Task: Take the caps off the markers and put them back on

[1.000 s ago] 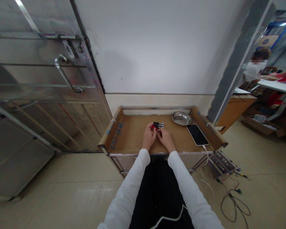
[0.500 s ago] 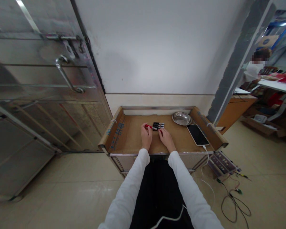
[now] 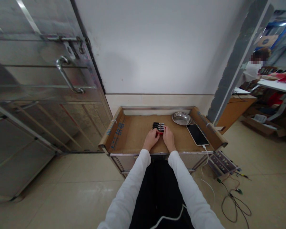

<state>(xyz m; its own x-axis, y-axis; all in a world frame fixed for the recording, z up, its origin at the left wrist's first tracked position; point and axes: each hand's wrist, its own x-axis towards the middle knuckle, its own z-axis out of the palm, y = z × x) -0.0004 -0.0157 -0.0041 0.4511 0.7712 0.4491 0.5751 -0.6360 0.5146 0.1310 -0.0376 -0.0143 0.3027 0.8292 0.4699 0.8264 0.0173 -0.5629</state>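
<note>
Several small black pen-like sticks lie side by side in a row on the brown cardboard-lined table top. Just in front of that row, my left hand and my right hand meet with curled fingers over a small red piece. The red piece shows between the fingertips of both hands and touches the near edge of the row. How it is gripped is too small to make out.
A shallow steel dish sits at the table's back right, and a dark phone on a white cable lies beside it. Cardboard flaps rise along both table sides. A metal door stands left; cables lie on the floor right. A person sits far right.
My left hand held a red-tipped stick out to the left of the row; both hands have now come together over the red piece in front of the row.
</note>
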